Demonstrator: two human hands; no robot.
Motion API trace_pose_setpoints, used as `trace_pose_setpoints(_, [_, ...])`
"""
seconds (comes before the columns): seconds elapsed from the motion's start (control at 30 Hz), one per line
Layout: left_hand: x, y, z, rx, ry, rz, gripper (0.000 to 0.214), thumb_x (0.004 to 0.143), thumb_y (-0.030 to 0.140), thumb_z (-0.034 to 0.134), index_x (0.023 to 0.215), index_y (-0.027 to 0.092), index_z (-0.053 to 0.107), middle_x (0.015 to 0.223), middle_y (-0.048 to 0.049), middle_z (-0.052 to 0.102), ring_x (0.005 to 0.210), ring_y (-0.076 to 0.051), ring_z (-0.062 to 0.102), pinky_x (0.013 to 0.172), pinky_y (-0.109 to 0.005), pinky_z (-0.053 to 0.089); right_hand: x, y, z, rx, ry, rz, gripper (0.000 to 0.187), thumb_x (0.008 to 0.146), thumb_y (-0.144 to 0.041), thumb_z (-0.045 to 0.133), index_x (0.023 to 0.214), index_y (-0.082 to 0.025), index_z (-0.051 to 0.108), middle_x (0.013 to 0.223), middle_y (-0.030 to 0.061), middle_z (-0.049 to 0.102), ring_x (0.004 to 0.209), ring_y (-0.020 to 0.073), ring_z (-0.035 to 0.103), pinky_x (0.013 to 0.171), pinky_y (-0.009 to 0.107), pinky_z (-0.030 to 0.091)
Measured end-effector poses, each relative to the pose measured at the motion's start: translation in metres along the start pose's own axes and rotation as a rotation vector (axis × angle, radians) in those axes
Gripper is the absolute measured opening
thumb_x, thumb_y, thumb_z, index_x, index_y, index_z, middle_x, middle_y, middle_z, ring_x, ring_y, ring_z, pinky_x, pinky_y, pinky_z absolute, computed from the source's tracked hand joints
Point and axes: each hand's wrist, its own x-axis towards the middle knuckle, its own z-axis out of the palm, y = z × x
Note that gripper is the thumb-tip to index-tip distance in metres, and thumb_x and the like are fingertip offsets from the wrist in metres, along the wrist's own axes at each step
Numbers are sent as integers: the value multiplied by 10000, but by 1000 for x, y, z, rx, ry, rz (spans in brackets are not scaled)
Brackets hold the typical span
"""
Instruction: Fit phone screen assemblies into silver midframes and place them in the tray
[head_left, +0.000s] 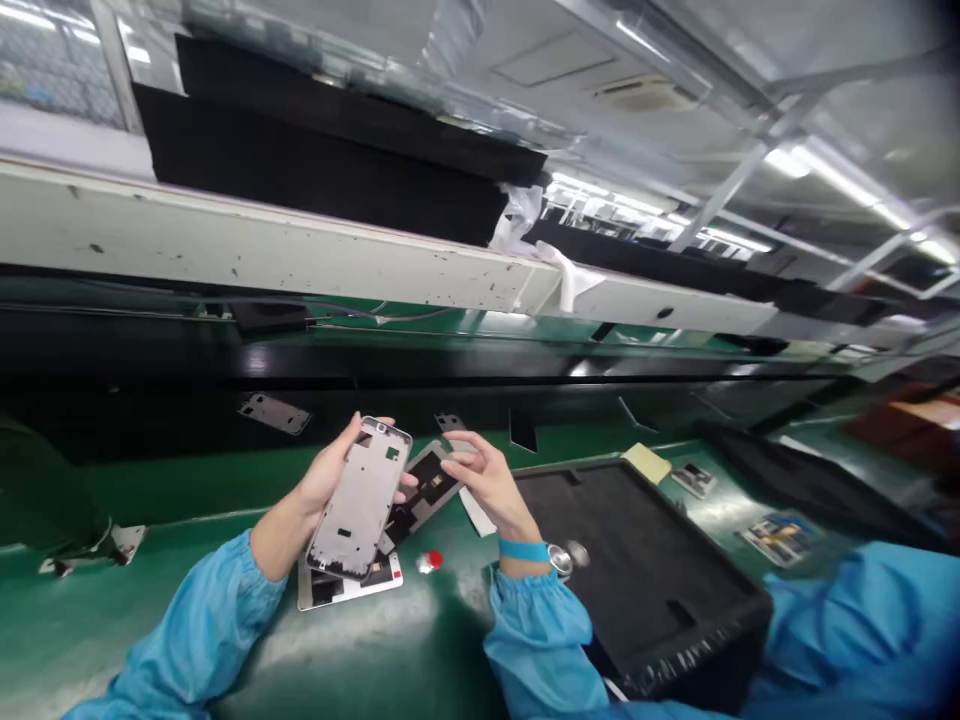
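Note:
My left hand (330,475) grips a grey phone frame (360,500) by its sides, tilted up in front of me. The frame has small cutouts and a camera opening at its top end. Just to the right is my right hand (487,485), its fingers apart and slightly bent, with nothing visible in them. Its fingertips are close to a dark-faced phone panel (431,485) with a pale border; I cannot tell whether they touch it. Beneath the held frame, partly covered, a white-edged panel (352,590) lies on the green bench (450,650).
To the right of my right hand sits a large black tray (630,560). A small red-and-white item (430,562) lies near the panels. Beyond, a dark belt (195,405) carries phone frames (276,413). Yellow pads (646,463) lie behind the tray; another person's blue sleeve (862,630) is at right.

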Motion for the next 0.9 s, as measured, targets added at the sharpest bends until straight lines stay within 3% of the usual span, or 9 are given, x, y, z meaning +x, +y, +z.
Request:
trace_pose_setpoints(0.2, [9,-38,-4,-106,-279,-161,763,1083,711,392,1562,128,506,1037,-268,815,806,-321,833,702,-370,646,-5,-12,31,123,306,-169,641,671,-470,1011,1129,-228,634,750,-29,769,595,158,700,588,264,570])
trace_pose_setpoints(0.33, [8,-56,2,35,-302,-135,886,1041,753,480,1686,158,359,1015,-232,822,805,-293,820,727,-362,632,-6,-17,54,206,466,-317,615,726,-515,971,1042,-267,506,750,-62,725,612,140,682,614,263,585])
trace_pose_setpoints(0.43, [5,-60,8,216,-202,5,984,999,788,539,1709,139,331,1031,-216,820,811,-283,803,704,-351,628,-8,-19,65,149,527,-466,535,766,-472,954,960,-261,502,718,-75,652,653,126,666,658,250,586])
trace_pose_setpoints(0.53, [3,-60,11,453,-75,208,966,997,798,535,1676,120,419,1103,-212,811,856,-274,794,753,-361,643,-12,-23,71,76,511,-504,384,854,-456,891,993,-235,609,890,13,731,868,176,749,793,301,640])
trace_pose_setpoints(0.63, [7,-61,6,730,-23,446,782,1066,710,479,1637,176,515,1457,-236,682,1016,-289,792,872,-399,659,-17,-26,76,78,432,-465,376,918,-479,834,1142,-224,672,1160,103,783,1116,235,765,965,384,652])
trace_pose_setpoints(0.73, [13,-65,-5,1020,-76,691,600,1132,549,435,1666,282,487,1720,-193,427,1255,-336,729,975,-442,655,-19,-27,78,119,409,-454,394,943,-512,813,1181,-228,680,1227,113,783,1175,247,760,1040,419,632])
trace_pose_setpoints(0.9, [20,-68,-16,1372,-223,912,660,1132,492,466,1749,347,283,1767,-180,326,1564,-403,466,1161,-563,564,-17,-27,76,192,430,-470,364,973,-581,761,974,-232,656,1054,67,779,1010,225,771,976,410,634])
